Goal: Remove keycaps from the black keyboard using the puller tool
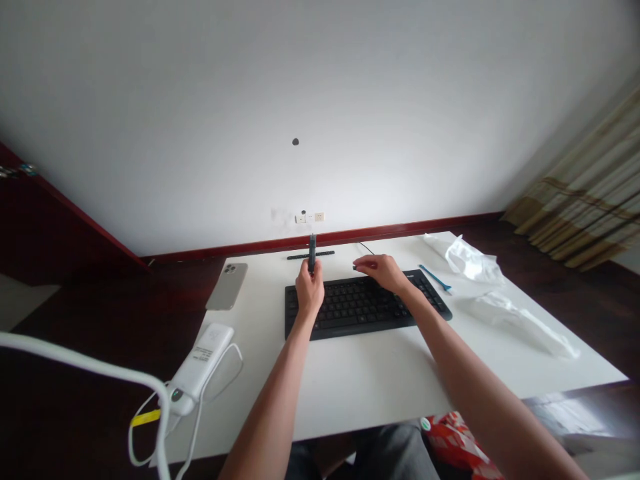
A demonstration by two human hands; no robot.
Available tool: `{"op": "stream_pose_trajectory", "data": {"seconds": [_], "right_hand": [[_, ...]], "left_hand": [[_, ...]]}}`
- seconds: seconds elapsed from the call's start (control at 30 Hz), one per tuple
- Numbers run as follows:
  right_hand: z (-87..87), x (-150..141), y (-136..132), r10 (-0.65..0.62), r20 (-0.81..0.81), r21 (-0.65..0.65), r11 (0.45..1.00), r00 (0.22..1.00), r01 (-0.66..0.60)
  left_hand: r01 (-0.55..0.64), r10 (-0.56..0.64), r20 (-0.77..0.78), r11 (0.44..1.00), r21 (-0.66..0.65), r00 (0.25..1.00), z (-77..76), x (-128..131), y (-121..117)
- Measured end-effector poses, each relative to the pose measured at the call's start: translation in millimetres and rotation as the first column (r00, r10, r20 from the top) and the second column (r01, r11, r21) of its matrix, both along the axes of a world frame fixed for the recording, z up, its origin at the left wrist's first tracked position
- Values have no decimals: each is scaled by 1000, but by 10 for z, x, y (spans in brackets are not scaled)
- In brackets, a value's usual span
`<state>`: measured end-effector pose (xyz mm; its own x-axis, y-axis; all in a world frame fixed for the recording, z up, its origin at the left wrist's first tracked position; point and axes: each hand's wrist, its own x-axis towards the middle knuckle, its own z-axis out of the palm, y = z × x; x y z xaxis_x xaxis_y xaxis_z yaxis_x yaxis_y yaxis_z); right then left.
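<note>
A black keyboard lies in the middle of the white table. My left hand is closed around a thin dark stick-like tool held upright over the keyboard's far left corner. My right hand hovers over the keyboard's far edge, its fingertips pinched on a small dark piece that I cannot name. A long dark strip lies on the table just behind the keyboard.
A phone lies face down at the far left. A white power bank with white cable sits near the left front edge. A blue tool and crumpled clear plastic bags lie at the right. A red packet shows below the table edge.
</note>
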<state>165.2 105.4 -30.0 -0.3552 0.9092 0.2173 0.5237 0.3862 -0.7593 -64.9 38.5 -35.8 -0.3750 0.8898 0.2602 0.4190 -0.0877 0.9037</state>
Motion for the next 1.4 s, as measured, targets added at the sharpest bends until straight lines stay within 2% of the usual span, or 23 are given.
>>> {"op": "stream_pose_trajectory", "data": {"seconds": [0.07, 0.2, 0.33, 0.47, 1.0, 1.4], "right_hand": [[-72, -62, 133, -54, -11, 13, 998, 998, 54], [-200, -240, 475, -43, 44, 43, 998, 998, 41], [-254, -365, 788, -37, 138, 87, 996, 990, 25], [-286, -409, 953, -21, 143, 120, 993, 990, 4], [-358, -527, 1063, -26, 98, 99, 995, 995, 16], [-343, -536, 1063, -27, 67, 45, 999, 997, 24]], "left_hand": [[13, -13, 27, 1000, 2, 1000, -5, 4, 2], [14, -14, 48, 1000, -1, 999, -13, 5, 7], [4, -4, 48, 1000, 2, 999, -6, -8, 7], [-13, 14, 49, 1000, -19, 999, 14, -11, 9], [-11, 11, 11, 1000, -19, 1000, 38, 7, 31], [18, -18, 65, 1000, -6, 998, 31, 14, 22]]}}
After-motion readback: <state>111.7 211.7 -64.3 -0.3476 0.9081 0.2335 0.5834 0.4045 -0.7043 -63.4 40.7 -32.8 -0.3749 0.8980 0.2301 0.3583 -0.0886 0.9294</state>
